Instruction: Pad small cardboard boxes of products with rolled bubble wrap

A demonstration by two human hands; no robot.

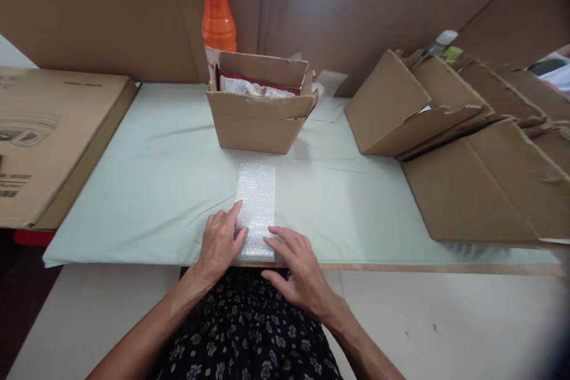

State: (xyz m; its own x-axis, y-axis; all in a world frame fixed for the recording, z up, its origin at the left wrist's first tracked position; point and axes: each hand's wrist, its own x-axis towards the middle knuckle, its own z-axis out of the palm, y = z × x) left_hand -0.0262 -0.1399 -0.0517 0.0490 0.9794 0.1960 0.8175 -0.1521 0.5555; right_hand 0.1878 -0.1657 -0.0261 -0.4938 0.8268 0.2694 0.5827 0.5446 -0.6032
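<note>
A strip of bubble wrap [257, 196], clear and whitish, lies flat near the front edge of the cloth-covered table. My left hand [220, 234] rests at its left side, index finger and thumb touching the wrap and spread apart. On the opposite side, my right hand [300, 264] has its fingertips at the wrap's right edge, with the thumb held away below. Neither hand grips anything. Just beyond the wrap stands a small open cardboard box [256, 122] with silvery and dark red packets [258, 88] inside it.
Behind the small box is a bottle of orange liquid [218, 18]. Several open cardboard boxes [481, 181] stand at the right. A large flat carton [66, 130] lies at the left. Cardboard panels [133, 12] rise behind the pale green cloth [164, 160].
</note>
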